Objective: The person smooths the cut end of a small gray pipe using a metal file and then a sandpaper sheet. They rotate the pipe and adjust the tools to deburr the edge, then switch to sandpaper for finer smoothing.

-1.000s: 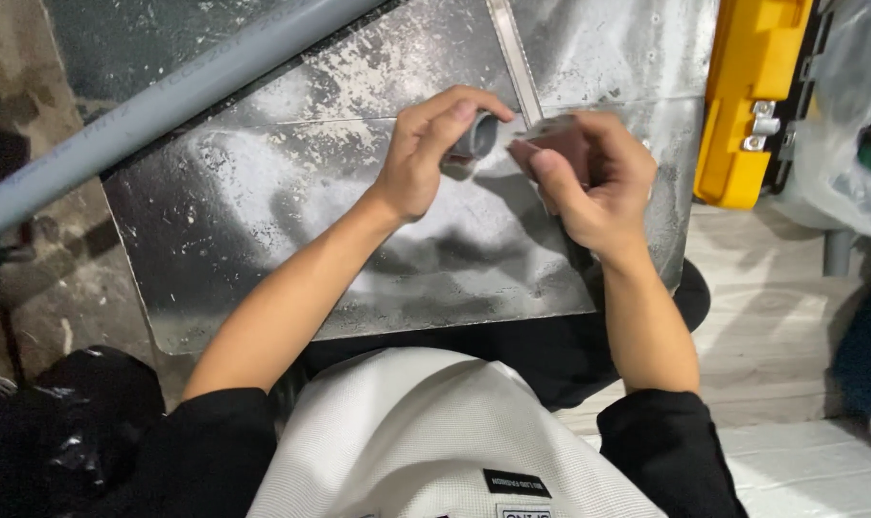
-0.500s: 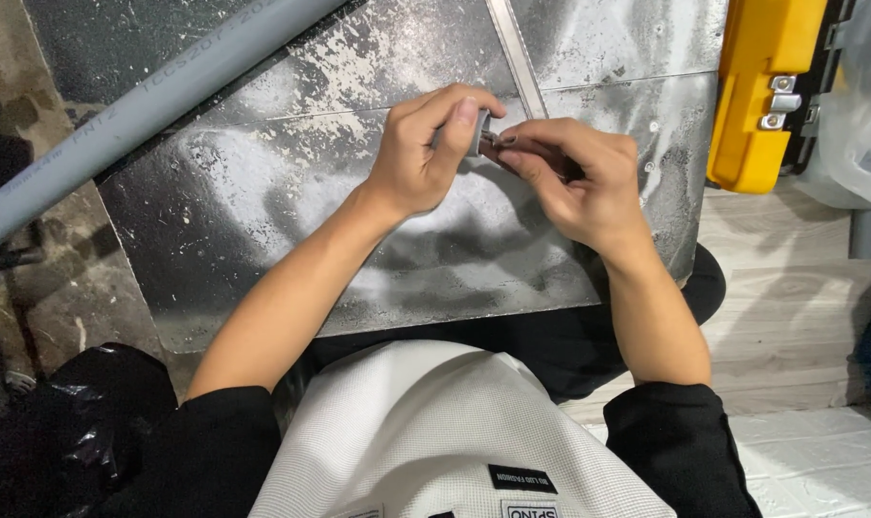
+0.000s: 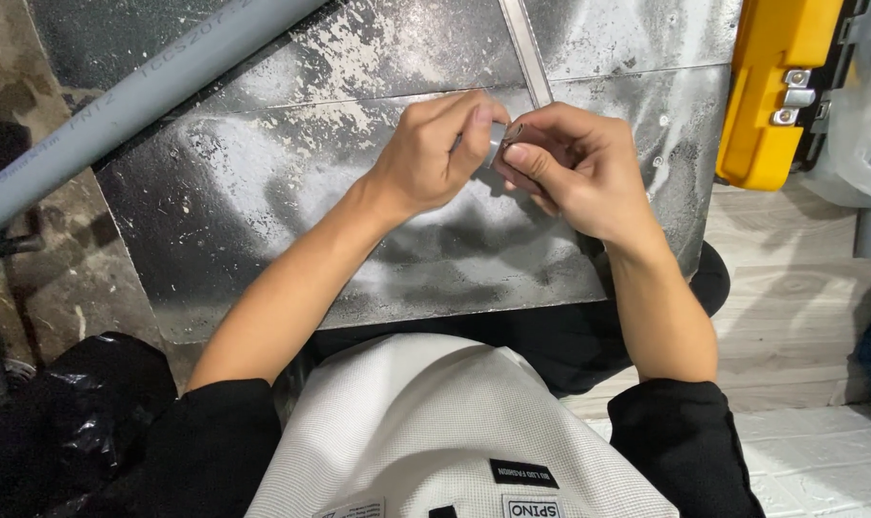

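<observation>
Both hands meet over a scuffed metal sheet (image 3: 291, 240). The left hand (image 3: 433, 158) pinches a small grey fitting (image 3: 498, 142) between thumb and fingertips. The right hand (image 3: 574, 173) closes narrowly on the fitting's other end, its fingers hiding most of it. A grey pipe (image 3: 138, 96) slants across the upper left. A metal strip (image 3: 526, 48) runs up behind the hands. A yellow case (image 3: 766, 86) stands at right, a black bag (image 3: 61, 422) at lower left.

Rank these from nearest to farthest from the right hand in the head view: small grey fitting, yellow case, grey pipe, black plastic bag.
1. Small grey fitting: pinched between right hand and left hand.
2. Yellow case: upper right.
3. Grey pipe: upper left, running diagonally.
4. Black plastic bag: lower left corner.
</observation>
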